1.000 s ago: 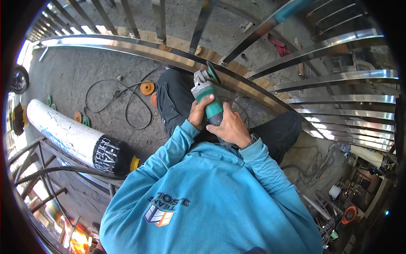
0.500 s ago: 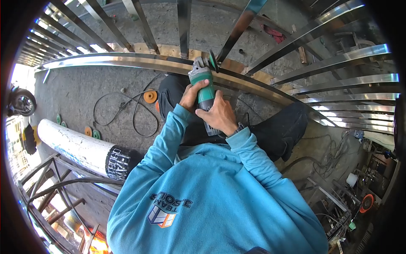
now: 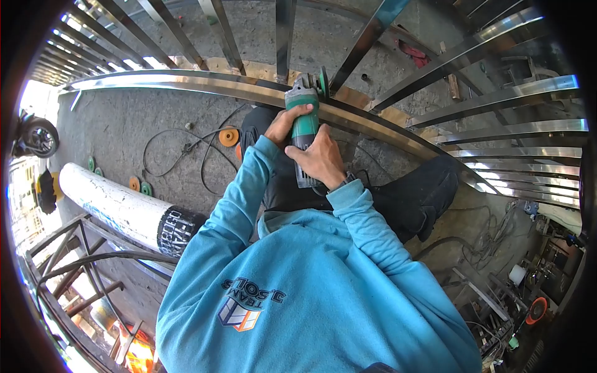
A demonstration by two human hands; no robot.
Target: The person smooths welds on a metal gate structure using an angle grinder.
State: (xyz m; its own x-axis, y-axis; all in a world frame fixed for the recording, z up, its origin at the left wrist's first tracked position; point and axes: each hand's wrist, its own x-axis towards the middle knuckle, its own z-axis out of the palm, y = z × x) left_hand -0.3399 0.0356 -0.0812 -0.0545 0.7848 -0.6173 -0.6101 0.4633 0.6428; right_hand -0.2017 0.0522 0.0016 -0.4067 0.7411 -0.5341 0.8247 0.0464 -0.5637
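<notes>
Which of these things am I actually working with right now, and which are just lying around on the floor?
In use:
- angle grinder, gripped by left hand and right hand
- steel rail, with the grinder's head at it

Lying about:
- gas cylinder
- orange disc
- loose cable

A bare grey concrete floor (image 3: 124, 118) fills the view, lit hard by sun at the left, where a motorcycle wheel (image 3: 40, 138) stands. A white gas cylinder (image 3: 109, 200) with a black band lies on the floor, with orange and green discs (image 3: 140, 185) beside it. A black cable (image 3: 186, 149) loops nearby. A dark metal frame (image 3: 74, 273) sits lower left, and tangled wires (image 3: 491, 239) crowd the lower right.
</notes>
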